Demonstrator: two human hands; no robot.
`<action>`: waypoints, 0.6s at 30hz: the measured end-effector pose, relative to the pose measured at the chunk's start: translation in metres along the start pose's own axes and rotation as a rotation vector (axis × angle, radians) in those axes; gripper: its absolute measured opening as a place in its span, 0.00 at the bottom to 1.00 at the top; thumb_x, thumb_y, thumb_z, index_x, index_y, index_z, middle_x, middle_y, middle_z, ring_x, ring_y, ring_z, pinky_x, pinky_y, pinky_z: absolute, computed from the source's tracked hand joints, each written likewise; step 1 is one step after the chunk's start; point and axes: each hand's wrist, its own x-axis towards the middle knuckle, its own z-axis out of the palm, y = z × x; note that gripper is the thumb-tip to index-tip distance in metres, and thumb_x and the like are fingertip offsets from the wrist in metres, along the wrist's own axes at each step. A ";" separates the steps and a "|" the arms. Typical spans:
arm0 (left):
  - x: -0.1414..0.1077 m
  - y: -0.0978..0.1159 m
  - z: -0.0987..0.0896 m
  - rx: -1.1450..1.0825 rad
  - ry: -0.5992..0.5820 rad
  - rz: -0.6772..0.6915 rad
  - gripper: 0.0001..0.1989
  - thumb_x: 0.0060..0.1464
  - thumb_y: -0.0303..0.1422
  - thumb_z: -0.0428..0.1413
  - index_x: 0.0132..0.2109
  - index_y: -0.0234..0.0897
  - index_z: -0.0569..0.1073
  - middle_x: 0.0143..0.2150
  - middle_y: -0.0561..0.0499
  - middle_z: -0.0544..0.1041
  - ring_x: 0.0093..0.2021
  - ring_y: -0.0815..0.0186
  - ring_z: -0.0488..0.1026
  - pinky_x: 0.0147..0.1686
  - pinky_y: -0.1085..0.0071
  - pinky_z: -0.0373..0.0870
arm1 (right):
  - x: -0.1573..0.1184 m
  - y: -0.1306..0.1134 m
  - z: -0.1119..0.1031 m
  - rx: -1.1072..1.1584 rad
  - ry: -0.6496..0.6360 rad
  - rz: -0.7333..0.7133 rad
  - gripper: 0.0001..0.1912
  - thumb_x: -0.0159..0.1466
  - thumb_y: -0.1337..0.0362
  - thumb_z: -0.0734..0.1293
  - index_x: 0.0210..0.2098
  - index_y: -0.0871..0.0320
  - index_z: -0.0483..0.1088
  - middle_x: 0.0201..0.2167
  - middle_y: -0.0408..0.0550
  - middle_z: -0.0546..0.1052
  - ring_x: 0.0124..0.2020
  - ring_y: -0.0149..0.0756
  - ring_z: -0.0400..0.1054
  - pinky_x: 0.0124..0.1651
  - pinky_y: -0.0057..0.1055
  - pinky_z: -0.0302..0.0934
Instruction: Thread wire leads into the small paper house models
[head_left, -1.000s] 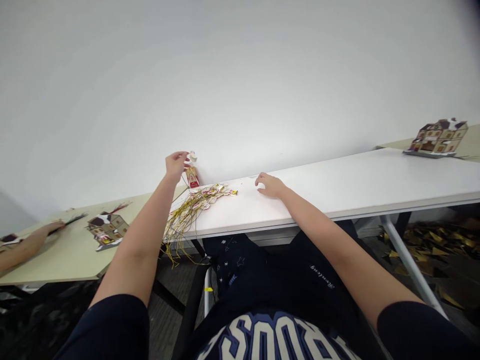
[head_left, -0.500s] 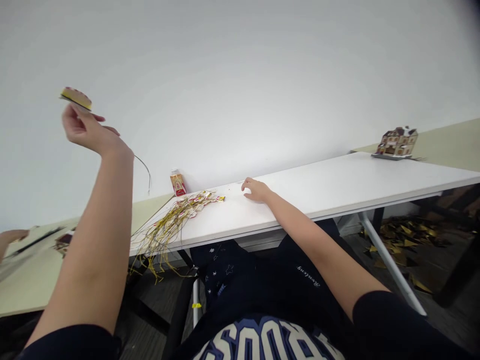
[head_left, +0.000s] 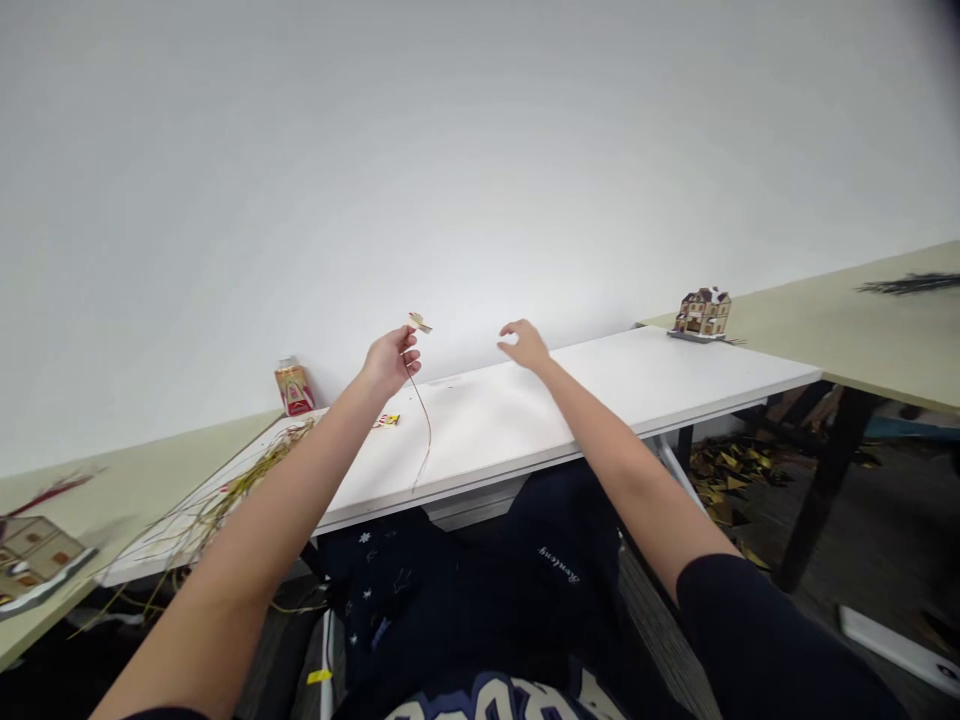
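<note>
My left hand (head_left: 394, 362) is raised above the white table, fingers pinched on a small flat cream piece (head_left: 418, 322). A thin reddish-brown wire (head_left: 429, 425) hangs in a curve below that hand. My right hand (head_left: 526, 347) is held over the table to the right, thumb and fingers apart with nothing between them. A heap of thin yellowish wires (head_left: 251, 478) lies at the table's left end, partly hidden by my left forearm. Beside the forearm, a small yellow, red and white piece (head_left: 388, 421) rests on the tabletop.
A model house (head_left: 702, 314) stands at the right of the white table (head_left: 480, 450); another model house (head_left: 41, 555) is at lower left. A red and gold carton (head_left: 293, 387) sits near the wall. Dark bristly sprigs (head_left: 911, 284) lie on the right table. Gold scraps (head_left: 731, 470) cover the floor.
My left hand has come down from the upper left to the middle, bringing the cream piece and its wire. My right hand has lifted slightly off the table. The view has turned.
</note>
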 end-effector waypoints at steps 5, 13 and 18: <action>-0.014 -0.022 0.007 0.082 -0.006 -0.008 0.07 0.48 0.32 0.56 0.37 0.36 0.70 0.25 0.56 0.64 0.20 0.75 0.60 0.21 0.75 0.55 | 0.004 0.099 -0.093 -0.135 0.196 0.241 0.16 0.58 0.64 0.65 0.46 0.59 0.69 0.49 0.55 0.68 0.48 0.43 0.65 0.54 0.41 0.60; -0.009 -0.041 -0.002 0.106 0.149 -0.026 0.09 0.44 0.32 0.58 0.36 0.37 0.71 0.24 0.56 0.64 0.18 0.75 0.60 0.19 0.76 0.56 | -0.039 0.229 -0.220 -0.411 0.594 0.864 0.37 0.54 0.60 0.70 0.59 0.63 0.57 0.58 0.66 0.62 0.59 0.56 0.59 0.57 0.49 0.59; -0.010 -0.044 0.000 0.122 0.183 -0.033 0.09 0.44 0.32 0.59 0.36 0.36 0.73 0.24 0.56 0.65 0.18 0.75 0.61 0.17 0.77 0.57 | -0.056 0.272 -0.241 -0.378 0.538 0.999 0.44 0.50 0.56 0.74 0.62 0.62 0.56 0.60 0.69 0.62 0.62 0.59 0.57 0.61 0.52 0.55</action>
